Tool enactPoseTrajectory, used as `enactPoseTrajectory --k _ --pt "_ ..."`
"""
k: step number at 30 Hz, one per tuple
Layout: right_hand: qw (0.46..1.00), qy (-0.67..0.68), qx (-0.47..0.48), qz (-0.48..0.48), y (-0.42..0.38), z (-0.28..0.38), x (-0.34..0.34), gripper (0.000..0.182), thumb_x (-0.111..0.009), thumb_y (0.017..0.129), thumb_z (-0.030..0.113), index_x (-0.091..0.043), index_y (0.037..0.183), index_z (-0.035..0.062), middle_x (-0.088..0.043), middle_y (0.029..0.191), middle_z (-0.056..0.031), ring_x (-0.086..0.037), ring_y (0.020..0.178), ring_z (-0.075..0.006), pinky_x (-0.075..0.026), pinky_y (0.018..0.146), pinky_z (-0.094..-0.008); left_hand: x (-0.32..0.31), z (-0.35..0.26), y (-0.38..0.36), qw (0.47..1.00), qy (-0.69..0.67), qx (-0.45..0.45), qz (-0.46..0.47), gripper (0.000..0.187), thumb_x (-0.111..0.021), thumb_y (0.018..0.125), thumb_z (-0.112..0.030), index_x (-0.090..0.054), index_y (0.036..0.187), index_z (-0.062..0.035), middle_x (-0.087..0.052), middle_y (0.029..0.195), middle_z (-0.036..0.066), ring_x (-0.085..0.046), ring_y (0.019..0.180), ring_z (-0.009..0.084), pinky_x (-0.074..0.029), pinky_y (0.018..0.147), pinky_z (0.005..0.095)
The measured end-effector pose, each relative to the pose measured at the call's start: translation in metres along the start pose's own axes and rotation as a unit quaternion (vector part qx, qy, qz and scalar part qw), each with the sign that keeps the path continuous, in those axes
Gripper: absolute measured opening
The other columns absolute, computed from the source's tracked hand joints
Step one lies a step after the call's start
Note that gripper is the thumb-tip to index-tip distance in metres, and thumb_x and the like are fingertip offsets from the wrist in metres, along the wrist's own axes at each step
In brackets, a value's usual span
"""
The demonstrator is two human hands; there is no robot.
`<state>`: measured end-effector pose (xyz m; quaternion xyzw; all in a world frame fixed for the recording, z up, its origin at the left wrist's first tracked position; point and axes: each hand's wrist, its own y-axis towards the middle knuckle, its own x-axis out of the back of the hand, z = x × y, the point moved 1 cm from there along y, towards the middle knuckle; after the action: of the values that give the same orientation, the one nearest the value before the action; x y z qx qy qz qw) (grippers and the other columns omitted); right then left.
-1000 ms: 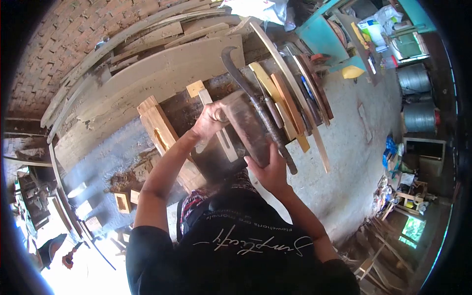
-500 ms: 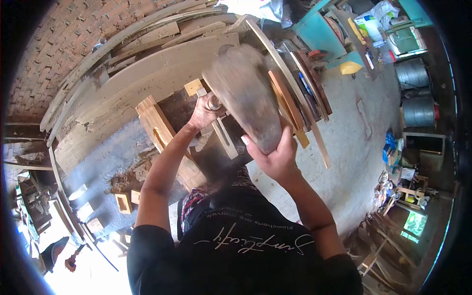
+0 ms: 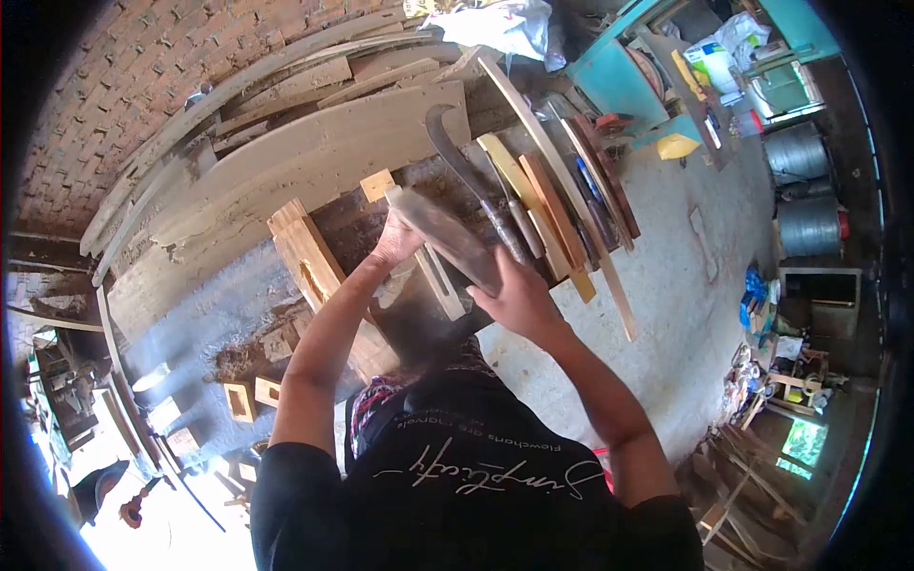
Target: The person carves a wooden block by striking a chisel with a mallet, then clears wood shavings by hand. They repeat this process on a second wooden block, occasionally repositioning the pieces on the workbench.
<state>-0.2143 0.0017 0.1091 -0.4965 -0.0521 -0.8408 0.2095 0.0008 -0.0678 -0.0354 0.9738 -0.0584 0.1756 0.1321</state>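
My right hand (image 3: 519, 297) grips the near end of a thick, worn wooden block (image 3: 443, 233), which is held slantwise in front of me. My left hand (image 3: 398, 238) is closed under the block's far end. The round-ended, chisel-like handle in this hand is now covered by the block. To the left of my left hand lies a wooden beam (image 3: 303, 249) with a slot cut in it. A pale slotted wooden piece (image 3: 440, 285) rests just below the block. Beside the right hand are a curved sickle-like blade (image 3: 455, 152) and several wooden strips (image 3: 547, 205).
Long boards (image 3: 314, 138) lie along the brick wall (image 3: 143, 105). A small yellowish wood block (image 3: 377, 185) sits beyond my left hand. Small slotted wooden pieces (image 3: 240, 402) are at the left. Wire coils (image 3: 802, 228) stand at the far right, past the concrete floor (image 3: 666, 285).
The wooden block has come down and turned edge-on, now over my left hand's handle. My right hand has moved slightly left. The curved blade and strips behind are uncovered.
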Motion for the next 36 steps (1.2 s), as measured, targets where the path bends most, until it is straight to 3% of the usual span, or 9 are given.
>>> enactPoseTrajectory --k 2,6,8,10,12,15,21,24,36 --pt "0.992 -0.011 0.067 -0.102 -0.001 0.006 0.008 0.056 -0.071 0.081 0.028 -0.045 0.121 -0.0008 -0.063 0.096 -0.0256 -0.064 0.087 -0.0431 -0.052 0.073 -0.0467 -0.005 -0.018 0.001 0.975 -0.215 0.043 -0.048 0.028 -0.075 0.078 -0.009 -0.062 0.102 -0.0057 -0.067 0.094 0.005 -0.062 0.09 0.0138 -0.052 0.083 0.0302" --pt "0.982 0.141 0.045 -0.116 0.002 0.05 0.044 0.057 -0.073 0.08 0.028 -0.045 0.121 -0.0012 -0.062 0.097 -0.0258 -0.063 0.089 -0.0434 -0.051 0.075 -0.0455 -0.003 -0.023 0.001 0.979 -0.163 0.12 0.009 0.025 -0.075 0.079 -0.011 -0.062 0.1 -0.0051 -0.066 0.09 0.004 -0.061 0.086 0.0115 -0.052 0.081 0.0303" --pt "0.947 0.189 0.104 -0.239 -0.004 0.058 0.046 0.057 -0.073 0.08 0.026 -0.044 0.121 -0.0022 -0.061 0.098 -0.0254 -0.062 0.091 -0.0441 -0.051 0.077 -0.0448 0.001 -0.031 0.005 0.977 -0.166 0.129 -0.028 0.026 -0.075 0.08 -0.012 -0.061 0.101 -0.0042 -0.067 0.09 0.004 -0.061 0.084 0.011 -0.052 0.081 0.0294" --pt "0.982 0.095 0.088 -0.138 -0.001 0.018 0.016 0.06 -0.073 0.08 0.025 -0.043 0.123 -0.004 -0.061 0.101 -0.0262 -0.062 0.093 -0.0441 -0.051 0.079 -0.0465 0.004 -0.037 0.001 0.997 -0.049 0.002 -0.059 0.023 -0.075 0.078 -0.009 -0.064 0.098 -0.0035 -0.069 0.095 0.004 -0.063 0.089 0.0101 -0.052 0.082 0.0272" --pt "1.0 0.014 0.011 -0.008 0.0 -0.012 -0.005 0.062 -0.073 0.08 0.026 -0.043 0.125 -0.004 -0.062 0.101 -0.0275 -0.063 0.092 -0.044 -0.051 0.079 -0.0471 0.001 -0.019 -0.001 0.977 -0.168 0.133 -0.011 0.026 -0.074 0.077 -0.007 -0.066 0.101 -0.0035 -0.069 0.098 0.005 -0.064 0.092 0.0104 -0.053 0.083 0.0273" --pt "0.998 0.051 -0.009 -0.026 0.003 0.031 0.035 0.063 -0.073 0.079 0.028 -0.044 0.125 -0.0038 -0.062 0.102 -0.0285 -0.064 0.092 -0.044 -0.051 0.077 -0.0465 -0.002 -0.023 -0.001 0.977 -0.202 0.028 -0.064 0.028 -0.074 0.076 -0.007 -0.066 0.102 -0.0035 -0.069 0.098 0.005 -0.064 0.091 0.0105 -0.053 0.083 0.0275" --pt "0.949 0.163 0.113 -0.244 0.004 0.04 0.022 0.057 -0.074 0.078 0.021 -0.047 0.122 -0.0015 -0.063 0.102 -0.0257 -0.064 0.092 -0.0429 -0.052 0.075 -0.0444 0.008 -0.056 0.003 0.986 -0.109 0.102 -0.067 0.031 -0.074 0.076 -0.007 -0.063 0.105 -0.0022 -0.069 0.097 0.005 -0.063 0.092 0.0108 -0.052 0.085 0.0289" --pt "0.999 -0.009 0.019 -0.029 0.008 -0.015 -0.01 0.056 -0.074 0.077 0.026 -0.047 0.12 0.0005 -0.062 0.096 -0.0251 -0.063 0.088 -0.0439 -0.05 0.073 -0.0483 -0.01 0.015 0.0 0.964 -0.2 0.173 -0.032 0.035 -0.076 0.075 -0.007 -0.063 0.106 -0.0015 -0.069 0.099 0.007 -0.064 0.091 0.0145 -0.053 0.085 0.0315" --pt "0.958 0.207 0.067 -0.188 -0.003 0.042 0.021 0.049 -0.074 0.08 0.021 -0.049 0.114 -0.0037 -0.065 0.097 -0.0221 -0.067 0.085 -0.0395 -0.051 0.073 -0.0429 -0.022 0.009 -0.008 0.978 -0.135 0.139 -0.082 0.024 -0.076 0.081 -0.016 -0.055 0.084 -0.0069 -0.055 0.073 -0.003 -0.051 0.069 0.0063 -0.047 0.064 0.0263"
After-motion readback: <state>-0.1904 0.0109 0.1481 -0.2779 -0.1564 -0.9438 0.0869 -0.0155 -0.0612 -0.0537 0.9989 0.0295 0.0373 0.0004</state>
